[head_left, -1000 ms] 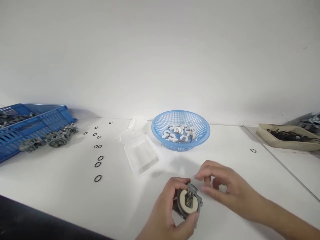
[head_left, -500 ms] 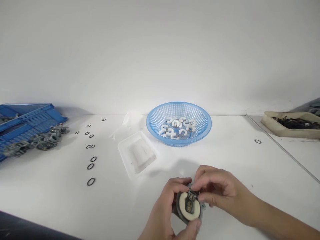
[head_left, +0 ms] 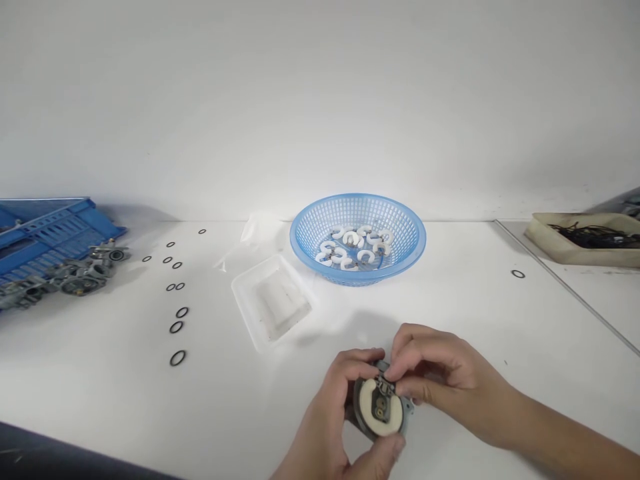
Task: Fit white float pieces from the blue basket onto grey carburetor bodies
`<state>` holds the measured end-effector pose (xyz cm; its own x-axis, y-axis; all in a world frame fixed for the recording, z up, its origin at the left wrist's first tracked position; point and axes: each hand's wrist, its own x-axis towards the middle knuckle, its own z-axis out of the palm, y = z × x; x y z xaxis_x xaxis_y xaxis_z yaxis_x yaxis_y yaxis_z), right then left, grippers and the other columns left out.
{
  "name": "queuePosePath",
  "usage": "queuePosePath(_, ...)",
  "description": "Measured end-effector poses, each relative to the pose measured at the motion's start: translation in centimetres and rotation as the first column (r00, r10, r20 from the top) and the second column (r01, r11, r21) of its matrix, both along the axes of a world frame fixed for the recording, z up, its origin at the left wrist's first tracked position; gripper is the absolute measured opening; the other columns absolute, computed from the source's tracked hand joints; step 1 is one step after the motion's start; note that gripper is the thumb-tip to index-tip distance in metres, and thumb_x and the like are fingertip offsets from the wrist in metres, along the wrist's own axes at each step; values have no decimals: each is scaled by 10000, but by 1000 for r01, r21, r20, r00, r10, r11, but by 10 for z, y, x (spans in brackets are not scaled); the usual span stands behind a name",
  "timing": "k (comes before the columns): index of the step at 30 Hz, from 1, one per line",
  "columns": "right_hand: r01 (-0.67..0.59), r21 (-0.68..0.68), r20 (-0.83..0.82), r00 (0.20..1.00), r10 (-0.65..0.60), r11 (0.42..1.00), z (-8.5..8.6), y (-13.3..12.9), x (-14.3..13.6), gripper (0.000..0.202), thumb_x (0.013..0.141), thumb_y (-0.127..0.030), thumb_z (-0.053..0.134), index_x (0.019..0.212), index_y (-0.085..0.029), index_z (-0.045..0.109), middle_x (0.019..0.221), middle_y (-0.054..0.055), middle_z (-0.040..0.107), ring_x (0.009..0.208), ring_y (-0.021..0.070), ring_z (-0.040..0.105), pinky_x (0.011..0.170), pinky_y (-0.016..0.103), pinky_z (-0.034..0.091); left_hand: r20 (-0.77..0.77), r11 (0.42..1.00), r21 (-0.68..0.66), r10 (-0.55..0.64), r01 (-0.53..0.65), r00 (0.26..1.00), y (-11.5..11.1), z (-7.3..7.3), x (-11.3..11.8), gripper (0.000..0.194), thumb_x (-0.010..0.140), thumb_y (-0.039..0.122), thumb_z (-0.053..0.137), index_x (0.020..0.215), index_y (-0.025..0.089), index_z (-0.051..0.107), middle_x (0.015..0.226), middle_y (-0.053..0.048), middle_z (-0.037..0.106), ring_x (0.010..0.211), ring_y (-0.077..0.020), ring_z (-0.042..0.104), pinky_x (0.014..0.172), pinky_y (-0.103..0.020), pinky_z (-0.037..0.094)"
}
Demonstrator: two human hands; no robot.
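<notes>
My left hand [head_left: 336, 421] is wrapped around a carburetor [head_left: 408, 404], its round open side facing up toward me. Inside the opening sits a cream C-shaped float [head_left: 369, 413], curving around brass parts in the middle. The thumb presses on the near rim and the fingers reach round the far left side. My right hand [head_left: 440, 373] touches the carburetor's upper right, at the float's metal hinge [head_left: 385, 386]. Thumb and forefinger are pinched together there; whatever lies between the tips is too small or hidden to tell.
A blue basket [head_left: 358, 277] with several white floats stands behind my hands, a white tray [head_left: 245, 300] to its left. Several black rings [head_left: 178, 358] lie further left, beside carburetors [head_left: 83, 283] and a blue crate [head_left: 103, 223]. At right are a single ring [head_left: 518, 274] and a cream tray [head_left: 550, 250].
The camera view has shifted slightly, so the background sits a little higher. Both hands keep nearly the same pose on the carburetor, the right fingers still at the hinge.
</notes>
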<state>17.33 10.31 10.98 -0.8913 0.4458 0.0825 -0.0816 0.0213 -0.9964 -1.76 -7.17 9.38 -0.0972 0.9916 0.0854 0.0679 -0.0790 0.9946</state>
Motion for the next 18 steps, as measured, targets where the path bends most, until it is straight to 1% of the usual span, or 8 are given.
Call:
queuePosePath(3,-7,4,-5,1000,7,1000,1,1,0,49,1060,-337,876,1099,-322,902,1043,28,666,817,132,717,751,254,633,4,1000,-28,9,-9,1000,-1,4,1,565,915,184,813,1416,343,607,1637,-94,543,1635,-358,490,1245,-476,524)
queuePosePath(6,-20,-10,-26,999,20,1000,1,1,1,56,1060,-332,877,1108,-307,890,1046,34,676,815,140,725,747,267,640,19,1000,-28,15,-15,1000,-1,4,2,595,918,172,800,1443,336,572,1653,-102,535,1651,-356,474,1239,-460,532)
queuePosePath(8,5,45,-54,999,-3,999,0,1,2,80,1068,-350,864,1110,-282,875,1016,42,692,783,149,718,706,272,629,18,1000,-24,8,-8,1000,-1,2,1,623,921,167,796,1464,338,544,1658,-105,536,1649,-356,478,1229,-450,542)
queuePosePath(9,42,91,-74,997,-35,995,-1,2,2,97,1085,-360,840,1107,-267,861,985,43,695,754,150,706,670,267,614,12,1000,-26,4,-4,1000,-1,0,1,631,924,167,794,1473,338,534,1663,-108,536,1643,-357,485,1226,-448,546)
queuePosePath(11,163,176,-127,982,-142,971,-3,5,4,132,1142,-365,752,1125,-253,821,915,33,681,702,148,671,615,256,572,-1,999,-44,9,-9,1000,-2,-3,0,645,931,181,798,1492,333,518,1681,-121,532,1616,-359,515,1208,-443,557)
queuePosePath(14,362,233,-265,917,-299,902,1,18,10,142,1190,-359,656,1181,-263,762,840,12,653,674,157,626,612,273,534,25,995,-89,45,-42,999,-2,-3,2,664,916,228,837,1493,319,522,1680,-140,549,1540,-357,583,1167,-439,575)
queuePosePath(16,488,249,-408,836,-366,837,13,32,17,122,1164,-393,695,1186,-283,744,824,8,668,696,177,614,635,295,531,71,989,-133,71,-61,995,-1,2,4,708,869,257,899,1481,308,547,1597,-134,620,1454,-341,642,1148,-438,573)
queuePosePath(18,586,241,-506,756,-415,774,35,45,25,181,1128,-456,744,1177,-283,734,882,14,703,759,196,637,672,309,561,119,977,-198,100,-76,988,1,11,6,796,780,253,979,1468,297,582,1437,-108,708,1325,-310,702,1121,-428,567)
